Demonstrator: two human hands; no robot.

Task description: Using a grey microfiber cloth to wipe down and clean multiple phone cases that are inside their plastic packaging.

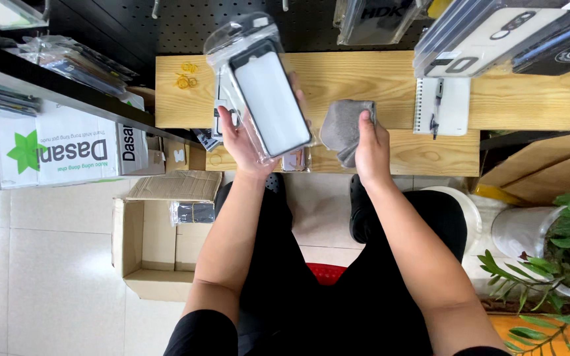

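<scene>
A: L hand (242,142)?
B: Fingers closed round a clear plastic sleeve with a black-rimmed white phone case inside (264,89), held up tilted over the front edge of the light wooden desk (509,99).
A: R hand (372,148)?
B: Pinching a crumpled grey cloth (343,128), just right of the sleeve, near the desk's front edge. White spiral notepad w/ pen (443,105) lies further right.

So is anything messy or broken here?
Nothing looks broken or spilled. The left hand holds a clear packaged phone case tilted, and the right hand grips a gray cloth. Only the cardboard box on the floor sits open, flaps splayed.
</scene>
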